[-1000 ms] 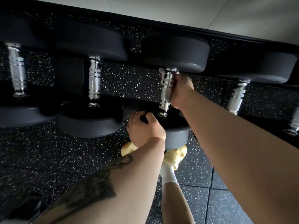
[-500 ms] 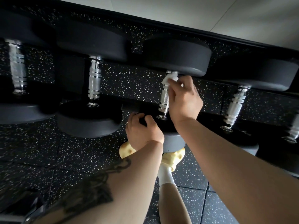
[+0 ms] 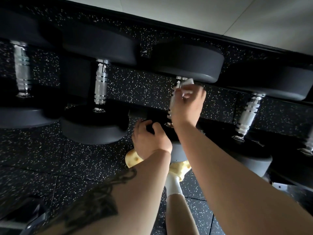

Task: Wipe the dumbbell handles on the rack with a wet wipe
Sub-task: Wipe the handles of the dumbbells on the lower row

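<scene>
I'm seeing the right hand (image 3: 187, 106) pinching the soft wet wipe (image 3: 187, 82) at the far end of the middle dumbbell's slick, ridged handle (image 3: 172, 102), the left hand (image 3: 149, 139) seemingly gripping its heavy near head (image 3: 177, 131).

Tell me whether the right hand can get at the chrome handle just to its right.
Probably yes. The right hand holds the wet wipe, and the next chrome handle stands exposed between its weights, nothing blocking it.
</scene>
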`<action>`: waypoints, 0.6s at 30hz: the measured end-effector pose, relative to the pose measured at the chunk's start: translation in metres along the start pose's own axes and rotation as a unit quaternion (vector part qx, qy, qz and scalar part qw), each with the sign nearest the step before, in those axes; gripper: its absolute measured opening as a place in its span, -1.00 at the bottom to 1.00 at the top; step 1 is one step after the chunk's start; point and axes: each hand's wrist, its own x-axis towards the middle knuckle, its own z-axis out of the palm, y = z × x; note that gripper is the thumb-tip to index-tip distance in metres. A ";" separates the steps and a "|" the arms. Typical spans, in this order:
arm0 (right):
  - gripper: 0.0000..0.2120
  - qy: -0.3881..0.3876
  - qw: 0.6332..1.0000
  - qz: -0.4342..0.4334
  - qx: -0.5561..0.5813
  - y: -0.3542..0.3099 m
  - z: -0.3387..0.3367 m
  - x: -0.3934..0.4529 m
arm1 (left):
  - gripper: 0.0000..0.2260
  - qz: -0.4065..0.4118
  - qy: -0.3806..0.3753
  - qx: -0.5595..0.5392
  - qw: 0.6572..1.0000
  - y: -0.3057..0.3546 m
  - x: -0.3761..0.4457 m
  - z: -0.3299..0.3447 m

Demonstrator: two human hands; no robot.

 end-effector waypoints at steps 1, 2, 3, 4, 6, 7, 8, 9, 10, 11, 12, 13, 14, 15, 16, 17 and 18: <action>-0.94 0.013 0.995 0.080 0.057 -0.005 -0.003 0.005 | -0.58 -0.004 -0.003 -0.001 1.000 0.001 -0.001 0.000; -0.96 0.013 0.984 0.150 0.095 -0.009 -0.004 0.012 | -0.58 -0.006 -0.004 -0.001 1.000 0.002 -0.001 0.000; -0.97 -0.005 0.971 0.207 0.122 -0.012 -0.005 0.019 | -0.58 -0.007 -0.004 -0.001 1.000 0.002 -0.002 0.000; -0.94 -0.043 0.953 0.255 0.159 -0.015 -0.004 0.026 | -0.58 -0.007 -0.003 -0.002 1.000 0.002 -0.002 -0.001; -0.81 -0.127 0.883 0.344 0.294 -0.017 0.001 0.038 | -0.58 -0.002 -0.001 -0.005 1.000 0.001 -0.002 0.000; -0.76 -0.146 0.850 0.370 0.347 -0.015 0.004 0.044 | -0.57 0.002 0.000 -0.006 1.000 0.001 -0.002 0.000; -0.72 -0.154 0.833 0.382 0.370 -0.015 0.004 0.048 | -0.57 0.003 -0.001 -0.005 1.000 0.002 -0.002 0.000; -0.70 -0.163 0.825 0.388 0.378 -0.013 0.004 0.052 | -0.58 0.000 -0.003 -0.002 1.000 0.002 -0.002 0.000; -0.71 -0.178 0.823 0.391 0.372 -0.011 0.001 0.054 | -0.58 -0.002 -0.006 0.002 1.000 0.003 -0.002 -0.001; -0.70 -0.192 0.820 0.393 0.369 -0.009 -0.003 0.053 | -0.59 -0.004 -0.009 0.001 1.000 0.002 -0.002 -0.001; -0.70 -0.201 0.815 0.399 0.370 -0.006 -0.006 0.052 | -0.59 -0.004 -0.011 -0.001 1.000 0.002 -0.002 -0.001; -0.73 -0.198 0.813 0.405 0.368 -0.004 -0.009 0.049 | -0.59 -0.005 -0.012 -0.005 1.000 0.002 -0.002 -0.001; -0.77 -0.187 0.818 0.407 0.361 -0.001 -0.011 0.046 | -0.59 -0.007 -0.011 -0.005 1.000 0.002 -0.002 0.000; -0.81 -0.168 0.832 0.400 0.346 0.001 -0.013 0.045 | -0.59 -0.008 -0.011 -0.007 1.000 0.002 -0.001 0.000; -0.84 -0.155 0.846 0.386 0.335 0.000 -0.016 0.044 | -0.59 -0.007 -0.010 -0.009 1.000 0.002 -0.001 0.000; -0.85 -0.134 0.860 0.372 0.323 0.000 -0.018 0.045 | -0.59 -0.005 -0.008 -0.013 1.000 0.002 -0.002 0.000; -0.86 -0.114 0.870 0.358 0.319 -0.001 -0.021 0.045 | -0.59 -0.004 -0.005 -0.015 1.000 0.003 -0.002 -0.001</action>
